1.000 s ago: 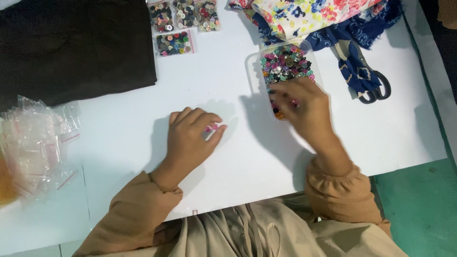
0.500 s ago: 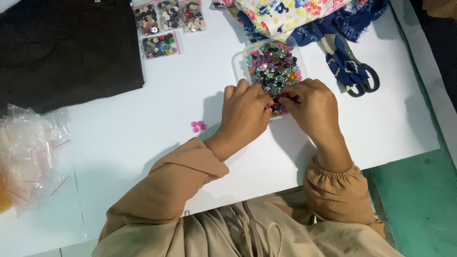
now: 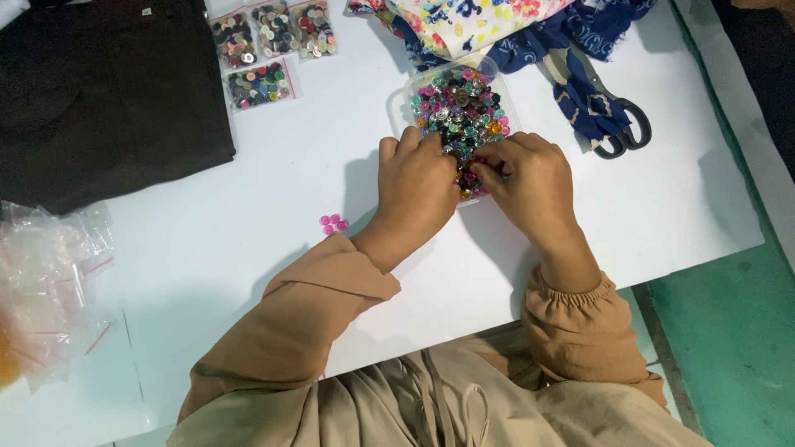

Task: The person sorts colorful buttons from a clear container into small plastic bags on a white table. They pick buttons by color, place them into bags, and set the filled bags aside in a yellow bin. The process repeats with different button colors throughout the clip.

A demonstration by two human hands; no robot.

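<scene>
Both hands work at the near rim of a clear plastic tray [image 3: 406,95] heaped with mixed coloured buttons [image 3: 458,108], which sits toward the far edge of the white table [image 3: 248,273]. The left hand [image 3: 418,186] lies curled over the tray's near edge, fingers bent down onto the buttons; whether it pinches one I cannot tell. The right hand [image 3: 530,178] has thumb and forefinger closed together on what looks like a small pink button. A little cluster of pink buttons [image 3: 333,223] rests left of the left wrist. The heap is loose and piled high, so a nudge from either hand could likely spill buttons over the shallow rim, and the left sleeve [image 3: 323,306] could sweep the pink cluster away.
</scene>
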